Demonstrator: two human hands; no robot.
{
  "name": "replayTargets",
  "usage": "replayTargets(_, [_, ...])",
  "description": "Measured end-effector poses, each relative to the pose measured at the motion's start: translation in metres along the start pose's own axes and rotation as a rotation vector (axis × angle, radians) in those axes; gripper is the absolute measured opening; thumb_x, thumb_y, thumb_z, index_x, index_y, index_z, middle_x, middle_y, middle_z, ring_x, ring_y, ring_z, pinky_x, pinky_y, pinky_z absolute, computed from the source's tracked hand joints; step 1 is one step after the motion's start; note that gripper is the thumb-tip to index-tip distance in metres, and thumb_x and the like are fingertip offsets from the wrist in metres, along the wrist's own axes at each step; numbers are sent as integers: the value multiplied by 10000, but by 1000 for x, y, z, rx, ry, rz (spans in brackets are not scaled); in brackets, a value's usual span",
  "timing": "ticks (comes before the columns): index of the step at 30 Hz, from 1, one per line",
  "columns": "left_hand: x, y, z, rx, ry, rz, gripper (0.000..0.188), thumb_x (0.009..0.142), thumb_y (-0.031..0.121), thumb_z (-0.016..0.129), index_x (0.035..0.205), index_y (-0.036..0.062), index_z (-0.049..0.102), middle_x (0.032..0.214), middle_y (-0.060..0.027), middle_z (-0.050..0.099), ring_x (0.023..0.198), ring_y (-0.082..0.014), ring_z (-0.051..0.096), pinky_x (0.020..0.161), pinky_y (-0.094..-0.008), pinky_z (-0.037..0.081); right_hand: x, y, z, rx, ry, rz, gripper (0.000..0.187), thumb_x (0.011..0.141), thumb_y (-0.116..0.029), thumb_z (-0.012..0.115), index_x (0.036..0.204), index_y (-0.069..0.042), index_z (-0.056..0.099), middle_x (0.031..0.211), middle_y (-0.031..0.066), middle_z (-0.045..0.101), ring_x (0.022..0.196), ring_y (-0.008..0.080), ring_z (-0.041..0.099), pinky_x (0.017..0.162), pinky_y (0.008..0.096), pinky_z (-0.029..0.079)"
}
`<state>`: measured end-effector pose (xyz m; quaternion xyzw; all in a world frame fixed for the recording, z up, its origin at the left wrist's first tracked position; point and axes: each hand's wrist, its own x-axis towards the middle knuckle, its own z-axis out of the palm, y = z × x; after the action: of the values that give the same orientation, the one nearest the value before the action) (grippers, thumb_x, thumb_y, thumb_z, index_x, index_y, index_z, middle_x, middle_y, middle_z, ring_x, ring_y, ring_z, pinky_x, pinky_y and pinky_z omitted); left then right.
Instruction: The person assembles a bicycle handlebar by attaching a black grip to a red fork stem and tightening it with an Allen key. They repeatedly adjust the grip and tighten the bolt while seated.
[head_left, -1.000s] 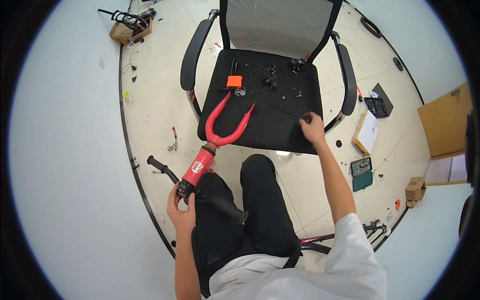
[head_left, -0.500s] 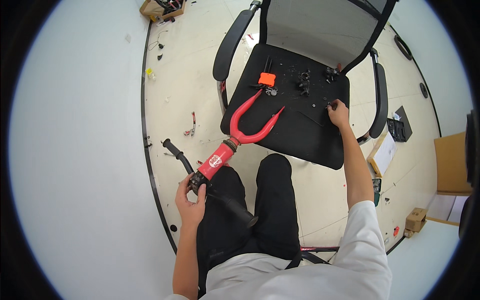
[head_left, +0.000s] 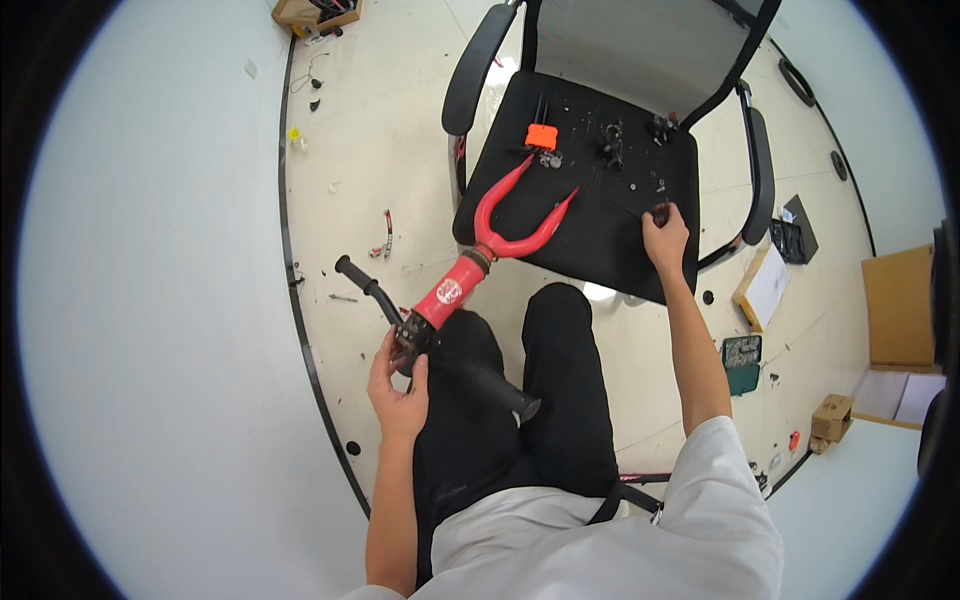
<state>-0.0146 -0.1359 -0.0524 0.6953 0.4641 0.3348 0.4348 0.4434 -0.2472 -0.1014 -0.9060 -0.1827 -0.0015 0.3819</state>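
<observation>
My left hand (head_left: 398, 390) is closed round the dark stem (head_left: 412, 333) at the lower end of a red bicycle fork (head_left: 492, 222) and red tube (head_left: 448, 290). Black handlebar grips stick out on both sides, the nearer grip (head_left: 515, 398) over my thigh. The fork's prongs point away, over the seat of a black office chair (head_left: 590, 255). On that seat's right part, my right hand (head_left: 665, 240) is closed, with something small and dark reddish at its fingertips, too hidden to name. A thin dark rod (head_left: 622, 209) lies just left of those fingers.
The seat also carries an orange block (head_left: 541, 138), dark metal parts (head_left: 612, 145) and several small washers. Armrests flank it. On the floor lie a red-and-black lever (head_left: 388, 235), a green case (head_left: 742, 365), a white board (head_left: 763, 290) and a cardboard box (head_left: 832, 416).
My right hand has moved slightly left and nearer across the seat, uncovering small parts and coming close to the rod. The view has shifted; my left hand still holds the stem.
</observation>
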Motion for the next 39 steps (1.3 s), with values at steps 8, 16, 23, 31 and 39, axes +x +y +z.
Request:
replayTargets(8, [5,-3,-3,-7,-58,36,685,901,86,708,1517,58,410,1288,-172,625,1206,-238,606,947,-369,513,-27,56,-5,151,-33,326,382,832,-310,657,1042,-1,736,1000,223,730,1005,368,697,895,414,519])
replayTargets(16, [13,-29,-2,32,-108,91,821,881,146,728,1575,102,293,1363,-171,601,1272,-273,576,979,-440,495,-144,73,-19,307,-383,357,244,838,-218,670,871,22,701,699,78,629,564,168,578,513,325,446])
replayTargets(23, [28,-41,-11,36,-157,98,808,877,182,740,1559,86,317,1351,-166,610,1263,-273,584,957,-440,507,-202,110,-34,321,-468,463,289,829,-229,652,898,48,699,699,101,650,523,177,565,489,325,457])
replayTargets(31, [13,-43,-13,120,-132,78,848,874,100,725,1587,121,265,1344,-206,598,1278,-306,570,954,-423,538,-170,70,-65,459,-390,364,224,851,-220,655,870,2,682,685,47,609,510,124,512,455,294,398])
replayTargets(39, [6,-20,-25,251,-200,135,830,827,87,693,1569,102,320,1294,-136,665,1230,-301,614,1056,-352,444,-221,-121,-72,617,-1069,135,387,985,-404,578,1039,-31,665,691,21,629,458,49,349,407,234,258])
